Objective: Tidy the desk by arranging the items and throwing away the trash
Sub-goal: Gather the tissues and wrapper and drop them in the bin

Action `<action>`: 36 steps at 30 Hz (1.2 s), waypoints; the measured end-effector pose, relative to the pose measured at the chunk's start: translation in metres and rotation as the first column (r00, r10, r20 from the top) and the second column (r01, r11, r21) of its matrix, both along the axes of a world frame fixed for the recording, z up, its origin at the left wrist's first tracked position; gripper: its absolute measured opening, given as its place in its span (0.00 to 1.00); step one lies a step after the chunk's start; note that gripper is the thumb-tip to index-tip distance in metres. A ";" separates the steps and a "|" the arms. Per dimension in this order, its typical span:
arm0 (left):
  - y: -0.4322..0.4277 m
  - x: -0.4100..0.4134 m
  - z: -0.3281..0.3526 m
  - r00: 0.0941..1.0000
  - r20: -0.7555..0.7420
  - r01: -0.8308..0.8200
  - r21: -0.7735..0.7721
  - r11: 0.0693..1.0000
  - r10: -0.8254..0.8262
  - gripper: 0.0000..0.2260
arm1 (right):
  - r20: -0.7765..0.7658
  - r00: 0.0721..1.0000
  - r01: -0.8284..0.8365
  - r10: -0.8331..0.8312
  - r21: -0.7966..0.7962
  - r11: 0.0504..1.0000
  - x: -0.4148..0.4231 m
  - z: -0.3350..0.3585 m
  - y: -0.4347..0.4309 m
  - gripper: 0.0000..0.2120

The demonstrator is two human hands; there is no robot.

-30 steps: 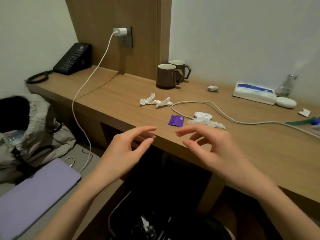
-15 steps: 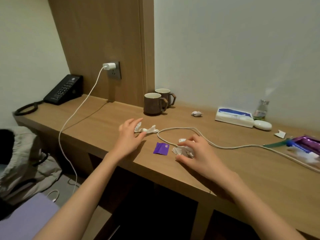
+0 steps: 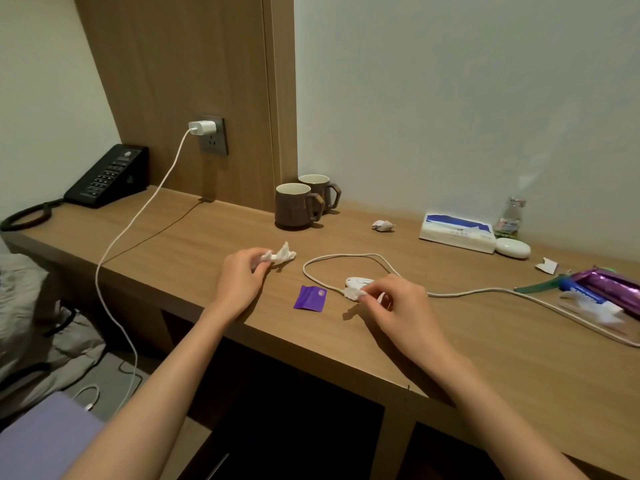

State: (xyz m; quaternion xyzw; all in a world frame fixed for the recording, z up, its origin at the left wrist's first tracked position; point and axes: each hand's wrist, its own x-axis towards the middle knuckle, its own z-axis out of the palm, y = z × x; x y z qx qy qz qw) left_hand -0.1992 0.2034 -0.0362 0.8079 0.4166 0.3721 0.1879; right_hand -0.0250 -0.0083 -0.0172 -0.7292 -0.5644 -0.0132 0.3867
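We see both bare forearms reaching from the bottom of the frame onto the wooden desk [image 3: 207, 244]. The left hand [image 3: 239, 282], at centre frame, has its fingers curled and pinches one end of a crumpled white tissue [image 3: 283, 254]. The rest of the tissue sticks out toward the right, low over the desktop. The right hand [image 3: 398, 306], right of centre, is also curled. Its thumb and fingertips pinch a second tissue wad [image 3: 353, 294] just above the wood, with a shadow under it.

Between the 2 hands a purple packet [image 3: 310, 298] lies flat on the desk, touching neither hand. Just behind the right hand's wad sits a small white device [image 3: 358, 281] at the end of a white cord [image 3: 346, 256], which loops back and then trails to the right edge of the frame.

Further back, 2 brown mugs [image 3: 298, 206] stand side by side against the wall panel. To their right lies a small paper ball [image 3: 382, 225], then a tissue pack [image 3: 457, 232] with a white oval object [image 3: 513, 248] touching its right end and a small bottle [image 3: 509, 214] behind it. A torn paper scrap [image 3: 547, 265] and some purple wrappers [image 3: 609, 289] lie at the right edge.

At upper left a black telephone [image 3: 107, 174] sits on the desk. A white charger [image 3: 202, 127] is plugged into the wall socket, and its charging cable [image 3: 138, 220] hangs over the desk's front edge.
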 end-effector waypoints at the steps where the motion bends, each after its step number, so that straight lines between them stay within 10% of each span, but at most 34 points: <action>1: -0.003 -0.002 0.002 0.999 0.035 0.004 -0.003 1.000 -0.003 0.14 | -0.064 0.998 0.017 -0.014 0.047 0.999 0.000 0.002 -0.001 0.04; 8: -0.041 -0.037 0.025 0.975 0.213 0.065 -0.037 0.997 -0.056 0.14 | -0.441 0.893 -0.076 0.090 0.050 0.996 -0.005 0.018 -0.010 0.06; 22: -0.132 -0.140 -0.029 0.948 0.209 0.281 -0.198 0.939 -0.240 0.08 | -0.580 0.680 -0.584 0.449 -0.057 0.810 -0.095 -0.012 -0.043 0.06; 36: -0.095 -0.157 -0.249 0.823 -0.378 0.087 -0.654 0.751 -0.425 0.07 | -0.606 0.791 -0.486 0.081 -0.543 0.685 -0.116 -0.228 0.008 0.03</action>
